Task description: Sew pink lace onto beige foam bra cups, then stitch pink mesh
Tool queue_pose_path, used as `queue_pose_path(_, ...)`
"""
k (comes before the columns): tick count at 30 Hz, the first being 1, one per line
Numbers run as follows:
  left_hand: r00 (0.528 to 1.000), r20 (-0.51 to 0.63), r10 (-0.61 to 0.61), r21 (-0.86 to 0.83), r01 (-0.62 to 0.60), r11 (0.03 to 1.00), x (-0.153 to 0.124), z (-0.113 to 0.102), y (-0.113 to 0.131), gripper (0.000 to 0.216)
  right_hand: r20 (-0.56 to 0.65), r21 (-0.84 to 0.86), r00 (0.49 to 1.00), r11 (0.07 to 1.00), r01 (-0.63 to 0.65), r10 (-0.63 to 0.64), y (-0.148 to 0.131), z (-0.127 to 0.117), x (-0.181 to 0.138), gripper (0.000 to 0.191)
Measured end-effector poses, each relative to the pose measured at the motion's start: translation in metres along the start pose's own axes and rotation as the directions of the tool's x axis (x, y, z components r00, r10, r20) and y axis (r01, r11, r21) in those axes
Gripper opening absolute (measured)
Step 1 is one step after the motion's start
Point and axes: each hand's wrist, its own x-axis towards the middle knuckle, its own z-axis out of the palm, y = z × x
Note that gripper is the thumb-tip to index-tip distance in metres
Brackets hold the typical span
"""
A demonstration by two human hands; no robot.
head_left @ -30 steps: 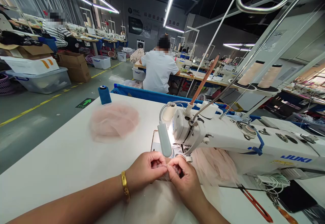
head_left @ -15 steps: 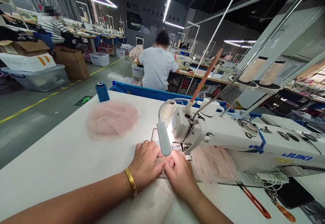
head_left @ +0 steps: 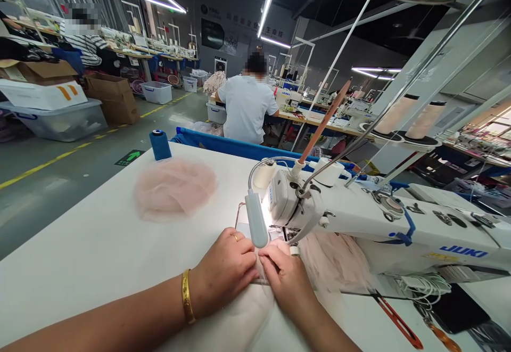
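Pale pink sheer fabric [head_left: 243, 320] runs from the table's front edge up to the white sewing machine [head_left: 343, 203]. My left hand [head_left: 229, 267], with a ring and a gold bangle, is closed on the fabric just left of the needle area. Beside it my right hand [head_left: 285, 272] pinches the same fabric between thumb and fingers, close under the machine head. A grey lamp [head_left: 256, 219] hangs over the fingertips and hides part of the needle area. More gathered pink fabric [head_left: 335, 261] lies right of the needle, beneath the machine arm.
A heap of pink tulle [head_left: 175, 188] and a blue thread cone [head_left: 160, 145] sit on the white table [head_left: 99, 251]. At right lie an orange-red tool [head_left: 399, 322], a coiled white cable [head_left: 425, 286] and a black phone [head_left: 457, 307]. A person in a white shirt [head_left: 247, 108] sits ahead.
My left hand has shifted slightly left and down, with its fingers more curled. The right hand stays near the needle, its fingers drawn into a pinch. A small gap has opened between the hands.
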Motion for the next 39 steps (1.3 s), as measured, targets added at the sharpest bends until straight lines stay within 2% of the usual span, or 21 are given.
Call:
queue_pose_path(4,0.998,0.055,-0.015,0.009,0.014,1.0,0.001,-0.002,-0.008,0.017,0.004,-0.077,0.998,0.995,0.058,-0.058,0.001,-0.003,-0.002,0.029)
queue_pose_path(8,0.99,0.143,0.001,0.007,-0.002,1.0,0.002,-0.006,-0.017,0.006,0.001,-0.144,0.997,0.987,0.075,-0.076,0.0,-0.003,-0.003,0.029)
queue_pose_path(16,0.967,0.255,0.018,-0.022,-0.013,1.0,0.005,-0.014,-0.025,0.005,-0.027,-0.193,0.997,0.979,0.059,-0.066,0.005,0.002,-0.005,0.029)
queue_pose_path(27,0.976,0.217,0.02,0.019,-0.025,1.0,0.007,-0.016,-0.025,0.009,-0.053,-0.239,0.996,0.969,0.055,-0.069,0.002,0.001,-0.003,0.03)
queue_pose_path(33,0.982,0.186,0.022,0.053,-0.033,0.998,0.003,-0.023,-0.014,0.011,0.035,-0.196,0.992,0.972,0.129,-0.124,-0.005,-0.015,-0.006,0.036)
queue_pose_path(36,0.983,0.184,0.016,-0.007,-0.015,1.0,-0.004,-0.029,0.004,0.044,0.136,-0.123,0.974,0.973,0.197,-0.18,-0.014,-0.031,-0.008,0.043)
queue_pose_path(37,0.982,0.186,0.014,-0.018,-0.011,1.0,-0.007,-0.029,0.009,0.047,0.162,-0.1,0.966,0.971,0.218,-0.2,-0.016,-0.034,-0.008,0.041)
queue_pose_path(39,0.984,0.176,0.008,0.001,-0.009,1.0,-0.012,-0.024,0.015,0.029,0.181,-0.063,0.953,0.964,0.257,-0.242,-0.019,-0.038,-0.007,0.029)
